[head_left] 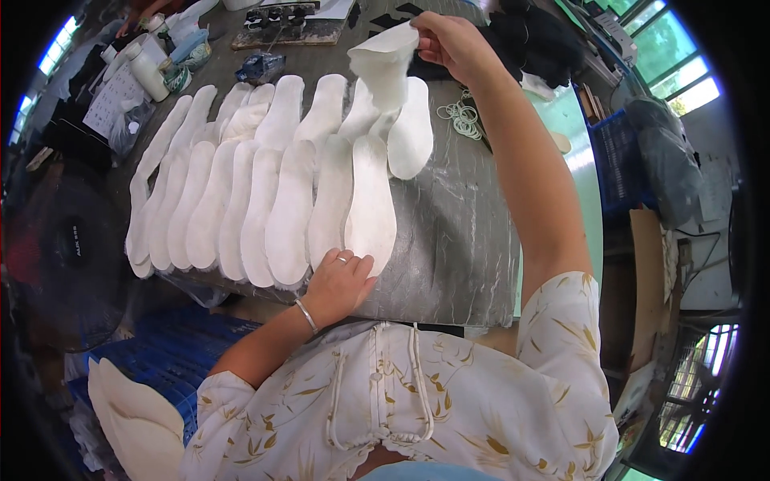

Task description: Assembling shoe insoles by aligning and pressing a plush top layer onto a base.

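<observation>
Several white shoe insoles (281, 188) lie overlapping in two rows on a grey worktable (457, 240). My left hand (341, 280) rests flat on the near end of the rightmost insole (370, 204) at the table's front edge, pressing it down. My right hand (449, 40) is raised over the far side of the table and pinches the top edge of a bent white insole (385, 68) that hangs curled above the far row.
White bottles (148, 72) and small containers stand at the far left. A dark tray (281, 28) sits at the far edge, white rubber bands (461, 116) lie right of the insoles. A blue crate (160, 361) with more insoles (132, 417) sits at my lower left.
</observation>
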Motion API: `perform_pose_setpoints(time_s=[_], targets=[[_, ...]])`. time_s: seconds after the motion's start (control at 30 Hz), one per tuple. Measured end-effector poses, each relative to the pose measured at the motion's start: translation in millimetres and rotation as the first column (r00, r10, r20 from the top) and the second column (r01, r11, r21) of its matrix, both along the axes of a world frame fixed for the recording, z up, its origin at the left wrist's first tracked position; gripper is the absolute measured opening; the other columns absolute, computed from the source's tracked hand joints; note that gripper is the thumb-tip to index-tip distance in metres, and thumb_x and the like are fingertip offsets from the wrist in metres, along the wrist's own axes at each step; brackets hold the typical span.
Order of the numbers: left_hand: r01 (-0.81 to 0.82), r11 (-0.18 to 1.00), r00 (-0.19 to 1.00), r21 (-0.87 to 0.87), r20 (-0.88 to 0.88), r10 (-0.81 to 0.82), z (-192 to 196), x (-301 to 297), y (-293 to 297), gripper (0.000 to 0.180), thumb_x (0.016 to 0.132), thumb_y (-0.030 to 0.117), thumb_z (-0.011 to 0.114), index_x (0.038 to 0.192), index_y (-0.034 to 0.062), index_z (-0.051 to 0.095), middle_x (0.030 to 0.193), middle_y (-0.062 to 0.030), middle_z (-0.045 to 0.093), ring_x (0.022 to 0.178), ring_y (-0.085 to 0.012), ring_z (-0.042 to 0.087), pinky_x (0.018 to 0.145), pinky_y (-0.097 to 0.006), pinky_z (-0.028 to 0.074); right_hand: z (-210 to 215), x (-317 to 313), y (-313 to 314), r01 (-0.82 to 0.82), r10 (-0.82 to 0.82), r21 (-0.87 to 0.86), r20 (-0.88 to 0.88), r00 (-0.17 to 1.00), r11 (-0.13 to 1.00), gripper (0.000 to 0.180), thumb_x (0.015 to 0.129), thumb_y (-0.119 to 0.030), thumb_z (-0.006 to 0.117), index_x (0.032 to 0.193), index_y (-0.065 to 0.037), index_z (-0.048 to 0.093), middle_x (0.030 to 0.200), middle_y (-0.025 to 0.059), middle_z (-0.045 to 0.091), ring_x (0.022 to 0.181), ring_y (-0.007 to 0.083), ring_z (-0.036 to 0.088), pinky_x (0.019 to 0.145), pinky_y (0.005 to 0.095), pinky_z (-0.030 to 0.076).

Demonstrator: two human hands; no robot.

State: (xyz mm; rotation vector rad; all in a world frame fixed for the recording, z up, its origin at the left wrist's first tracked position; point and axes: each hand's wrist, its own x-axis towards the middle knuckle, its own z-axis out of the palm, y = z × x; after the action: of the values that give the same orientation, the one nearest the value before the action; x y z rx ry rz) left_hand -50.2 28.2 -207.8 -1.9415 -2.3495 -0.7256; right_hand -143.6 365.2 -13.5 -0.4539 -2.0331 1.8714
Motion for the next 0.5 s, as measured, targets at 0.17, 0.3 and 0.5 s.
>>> perform_pose_setpoints(time_s=[0.17, 0.3, 0.5], targets=[[-0.025, 0.986, 0.995, 0.163, 0.1, 0.008, 5.6, -2.1, 2.9, 0.026, 0.081, 0.01, 0.07, 0.104, 0.0021, 0.061, 0.092, -0.0111, 0.062, 0.089, -0.0288, 0.062, 0.084, -0.04, 0.045, 26.3, 18.0, -0.4, -0.1, 0.092, 0.2, 0.053, 0.994, 0.975, 0.027, 0.087, -0.03, 0.073, 0.098, -0.005, 0.07, 0.086, 0.0119, 0.072, 0.078, 0.0279, 0.071, 0.073, 0.0292, 0.055], [-0.046, 0.978, 0.992, 0.203, 0.122, 0.022, 5.1, -6.2, 1.0, 0.019, 0.08, 0.007, 0.07, 0.098, 0.0028, 0.064, 0.097, -0.0112, 0.062, 0.092, -0.0294, 0.062, 0.084, -0.041, 0.046, 30.7, 109.3, -20.5, -0.181, 0.195, 0.419, 0.009, 0.981, 0.89, 0.011, 0.086, -0.017, 0.061, 0.089, -0.007, 0.064, 0.075, -0.0061, 0.055, 0.066, 0.003, 0.048, 0.062, 0.0204, 0.04], [-0.084, 0.956, 0.981, 0.28, 0.19, 0.031, 9.6, 0.9, 1.0, 0.021, 0.076, 0.001, 0.069, 0.097, 0.0031, 0.065, 0.099, -0.0112, 0.062, 0.095, -0.0307, 0.061, 0.084, -0.041, 0.046, -74.9, 294.7, 19.7, -0.085, 0.093, -0.038, 0.424, 0.901, 0.996, 0.006, 0.083, -0.008, 0.066, 0.086, -0.002, 0.066, 0.07, -0.0039, 0.059, 0.061, 0.0038, 0.052, 0.055, 0.0209, 0.04]])
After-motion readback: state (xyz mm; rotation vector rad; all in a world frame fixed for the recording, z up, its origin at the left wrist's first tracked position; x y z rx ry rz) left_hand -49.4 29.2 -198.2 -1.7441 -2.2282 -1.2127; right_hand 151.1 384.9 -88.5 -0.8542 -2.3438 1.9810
